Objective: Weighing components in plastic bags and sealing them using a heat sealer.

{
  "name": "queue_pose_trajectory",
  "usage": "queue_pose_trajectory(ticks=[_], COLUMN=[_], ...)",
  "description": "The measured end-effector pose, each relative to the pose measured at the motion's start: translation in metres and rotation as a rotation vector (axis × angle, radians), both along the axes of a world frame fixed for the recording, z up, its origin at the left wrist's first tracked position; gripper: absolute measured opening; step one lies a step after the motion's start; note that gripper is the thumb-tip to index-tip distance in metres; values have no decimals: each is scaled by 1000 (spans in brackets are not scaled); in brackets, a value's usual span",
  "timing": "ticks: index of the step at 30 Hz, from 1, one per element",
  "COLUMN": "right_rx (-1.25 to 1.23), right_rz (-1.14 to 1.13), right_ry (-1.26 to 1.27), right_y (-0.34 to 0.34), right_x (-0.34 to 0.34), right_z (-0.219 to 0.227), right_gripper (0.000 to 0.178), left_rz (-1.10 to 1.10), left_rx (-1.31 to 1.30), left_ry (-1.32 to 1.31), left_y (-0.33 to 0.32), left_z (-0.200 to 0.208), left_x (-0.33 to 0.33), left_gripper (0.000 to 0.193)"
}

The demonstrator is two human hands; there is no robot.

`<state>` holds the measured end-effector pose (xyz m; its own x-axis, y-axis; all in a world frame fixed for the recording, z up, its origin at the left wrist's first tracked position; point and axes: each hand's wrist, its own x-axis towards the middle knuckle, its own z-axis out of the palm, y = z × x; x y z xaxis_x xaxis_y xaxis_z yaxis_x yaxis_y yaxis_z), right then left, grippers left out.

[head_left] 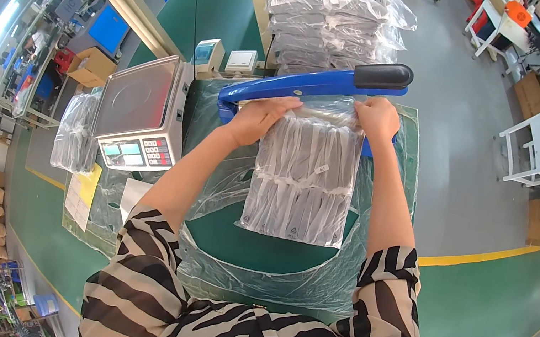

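In the head view, a clear bag (299,199) filled with grey packs is laid flat on the green table (233,234), its mouth brought up to a blue lever sealer (284,89). The bag's upper left corner is touched by the left hand (260,120), with fingers stretched along the edge; whether the film is pinched there cannot be told. The upper right corner is grasped between thumb and fingers of the right hand (377,119). A weighing scale (134,98) is set to the left, and similar bags are stacked beyond the sealer (340,15). The step in hand is judged to be the lining-up of the mouth for sealing; a smooth, straight edge seems called for before the black handle (383,77) is pressed
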<state>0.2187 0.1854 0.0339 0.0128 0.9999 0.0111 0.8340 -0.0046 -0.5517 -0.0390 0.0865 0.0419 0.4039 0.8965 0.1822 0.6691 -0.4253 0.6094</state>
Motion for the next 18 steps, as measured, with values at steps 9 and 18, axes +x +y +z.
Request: queue_pose_trajectory(ticks=[9, 18], right_rx=[129, 10], right_rz=[126, 267], right_ry=[-197, -143], right_y=[2, 22], right_x=[-3, 9], right_z=[-4, -8], right_gripper=[23, 24], left_rz=[217, 264], left_rx=[16, 166], left_ry=[91, 158], left_y=[5, -19], left_z=[-12, -11], left_x=[0, -3], left_gripper=[43, 49])
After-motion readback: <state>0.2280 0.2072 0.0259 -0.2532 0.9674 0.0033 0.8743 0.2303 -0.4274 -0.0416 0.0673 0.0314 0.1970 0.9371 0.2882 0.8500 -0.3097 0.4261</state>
